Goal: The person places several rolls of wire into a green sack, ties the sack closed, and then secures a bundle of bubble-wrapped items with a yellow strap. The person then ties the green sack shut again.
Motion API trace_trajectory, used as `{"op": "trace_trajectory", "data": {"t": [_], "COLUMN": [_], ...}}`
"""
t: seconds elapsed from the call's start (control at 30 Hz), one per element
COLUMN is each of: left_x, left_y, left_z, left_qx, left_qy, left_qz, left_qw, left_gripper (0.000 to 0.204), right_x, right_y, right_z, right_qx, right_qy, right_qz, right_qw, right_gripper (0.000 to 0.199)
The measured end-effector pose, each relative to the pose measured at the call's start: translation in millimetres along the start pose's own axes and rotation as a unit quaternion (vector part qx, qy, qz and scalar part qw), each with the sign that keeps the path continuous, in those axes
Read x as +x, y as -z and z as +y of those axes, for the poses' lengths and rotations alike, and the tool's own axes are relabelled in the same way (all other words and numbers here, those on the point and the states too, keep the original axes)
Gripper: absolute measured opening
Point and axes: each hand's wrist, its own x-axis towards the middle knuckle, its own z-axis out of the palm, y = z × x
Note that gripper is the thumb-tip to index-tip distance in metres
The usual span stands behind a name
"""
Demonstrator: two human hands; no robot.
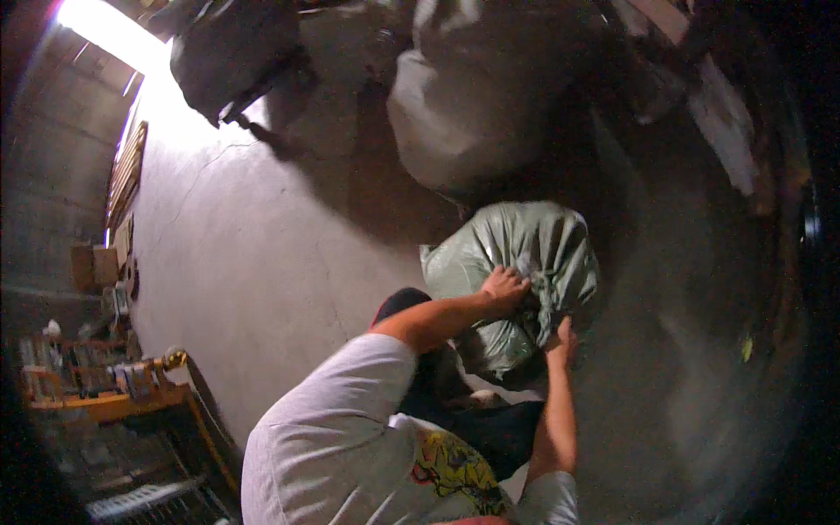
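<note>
Gripping the bunched top of the stuffed green sack (516, 271) at two o'clock on the concrete floor (254, 262), left hand (505, 290) clenches nearer while right hand (562, 343) presses open-palmed against its lower side

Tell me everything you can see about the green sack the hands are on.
The green sack is a bulging, pale green bag of what looks like thin plastic or woven sheet, creased and gathered at the middle. It sits on the concrete floor, just below a larger grey sack. The left hand is clenched on the bunched material on top, and the right hand presses against its lower side. Its contents are hidden.
</note>
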Motion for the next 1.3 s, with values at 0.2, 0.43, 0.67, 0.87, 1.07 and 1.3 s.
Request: {"op": "trace_trajectory", "data": {"t": [0.2,0.43,0.67,0.87,1.07,1.3], "left_x": [-66,-237,-503,-695,-769,-817], "left_y": [103,366,586,651,757,891], "left_z": [7,36,-38,-168,-306,-474], "left_qx": [-0.174,-0.387,-0.431,-0.283,-0.103,0.035], "left_qy": [0.085,-0.017,-0.067,-0.081,-0.079,-0.003], "left_qz": [-0.063,0.289,0.493,0.626,0.713,0.791], "left_qw": [0.979,0.876,0.753,0.722,0.689,0.611], "left_gripper": [0.038,0.037,0.036,0.034,0.03,0.03], "right_x": [-35,-254,-503,-600,-552,-617], "right_y": [112,329,399,317,251,148], "right_z": [-56,-323,-604,-719,-908,-1185], "right_qx": [0.015,0.181,0.12,0.165,0.174,0.291], "right_qy": [0.308,0.345,0.513,0.641,0.674,0.79], "right_qz": [0.064,0.152,0.179,0.183,0.153,0.125], "right_qw": [0.949,0.908,0.831,0.727,0.701,0.524], "right_gripper": [0.035,0.034,0.035,0.023,0.03,0.028]}}
